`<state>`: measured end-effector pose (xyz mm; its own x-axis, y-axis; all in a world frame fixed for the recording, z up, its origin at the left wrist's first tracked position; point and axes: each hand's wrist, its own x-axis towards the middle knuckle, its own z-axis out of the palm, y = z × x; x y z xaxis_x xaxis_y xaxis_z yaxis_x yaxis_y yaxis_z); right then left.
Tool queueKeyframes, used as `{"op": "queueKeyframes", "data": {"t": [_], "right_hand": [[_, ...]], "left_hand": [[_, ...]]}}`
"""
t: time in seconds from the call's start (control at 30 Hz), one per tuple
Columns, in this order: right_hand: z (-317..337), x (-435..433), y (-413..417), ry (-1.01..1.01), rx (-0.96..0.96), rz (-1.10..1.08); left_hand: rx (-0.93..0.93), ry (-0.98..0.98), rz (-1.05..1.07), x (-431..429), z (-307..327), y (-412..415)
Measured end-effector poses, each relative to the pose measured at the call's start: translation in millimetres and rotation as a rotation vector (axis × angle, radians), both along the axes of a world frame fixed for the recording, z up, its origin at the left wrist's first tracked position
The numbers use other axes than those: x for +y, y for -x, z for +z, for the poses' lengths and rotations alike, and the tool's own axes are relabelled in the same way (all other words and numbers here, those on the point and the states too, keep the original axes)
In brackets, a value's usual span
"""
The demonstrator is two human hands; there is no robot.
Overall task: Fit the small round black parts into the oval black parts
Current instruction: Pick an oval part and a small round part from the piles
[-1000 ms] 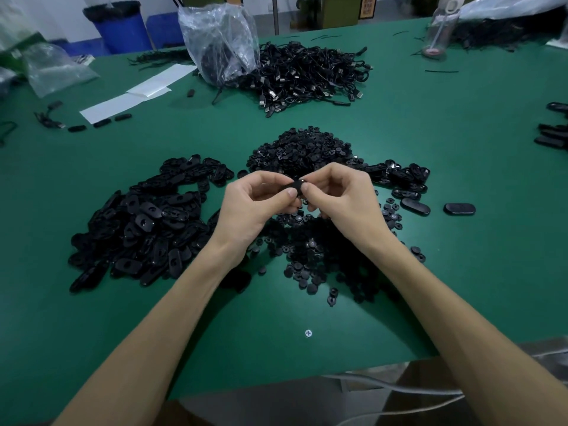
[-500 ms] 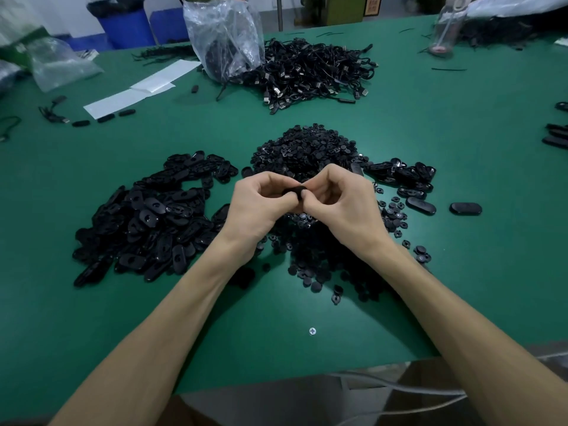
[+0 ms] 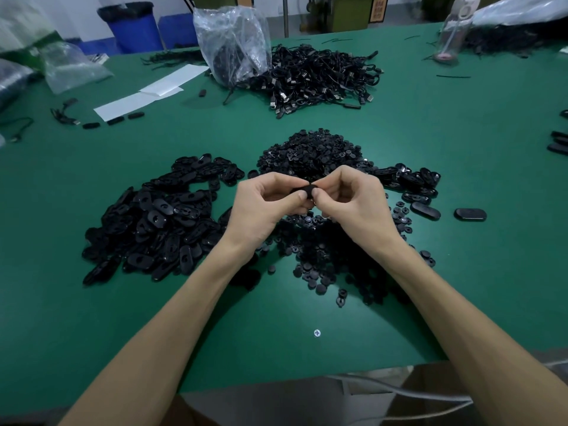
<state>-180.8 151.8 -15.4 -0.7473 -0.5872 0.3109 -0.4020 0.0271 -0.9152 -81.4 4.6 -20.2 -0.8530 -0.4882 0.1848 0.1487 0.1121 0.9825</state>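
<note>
Head view: left hand (image 3: 264, 207) and right hand (image 3: 353, 204) are meeting just over the near edge of the heap of small round black plastic parts (image 3: 313, 152), mid-way across the green-topped counter (image 3: 461, 133). The left hand is pinching one oval black plastic part (image 3: 302, 189) between thumb and curled fingers. The right hand is pinching the same part from the other end, thumb tip pressing on its top face. Fingers on both hands are curling in tight. Can't tell whether a round part is sitting in the oval one, since fingertips are covering that spot.

Loose round black discs (image 3: 322, 256) are spreading from the heap toward the camera, running under both wrists. Left of the heap, a big pile of oval black parts (image 3: 159, 219) is lying just beside the left forearm. Right of the heap, a smaller cluster of oval black pieces (image 3: 415, 182) is sitting, with a single oval black piece (image 3: 469, 214) lying apart, further right. Behind the heap, a tangle of black cables with metal plugs (image 3: 316, 78) is lying against a crumpled clear plastic bag (image 3: 233, 41). Behind and left of the heap, white paper sheets (image 3: 147, 93) are lying flat. A cross-head screw (image 3: 317, 333) is showing in the counter on the near side of the heap, between the forearms.
</note>
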Motion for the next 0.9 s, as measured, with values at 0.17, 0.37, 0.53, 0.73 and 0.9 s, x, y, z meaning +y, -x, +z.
{"op": "queueKeyframes", "data": {"t": [0.17,0.37,0.53,0.73,0.9], "right_hand": [[2,6,16,-0.051,0.145,-0.274],[-4,25,50,-0.442,0.344,-0.711],[-10,31,59,-0.671,0.348,-0.751],[-9,26,54,-0.593,0.413,-0.662],[-7,11,35,-0.43,0.396,-0.188]], "left_hand": [[-0.122,0.478,0.32,-14,10,-3],[-0.928,1.024,0.707,-64,13,-25],[-0.945,0.983,0.728,-80,7,-27],[-0.461,0.804,0.661,-76,8,-20],[-0.138,0.448,0.362,-39,10,-4]]}}
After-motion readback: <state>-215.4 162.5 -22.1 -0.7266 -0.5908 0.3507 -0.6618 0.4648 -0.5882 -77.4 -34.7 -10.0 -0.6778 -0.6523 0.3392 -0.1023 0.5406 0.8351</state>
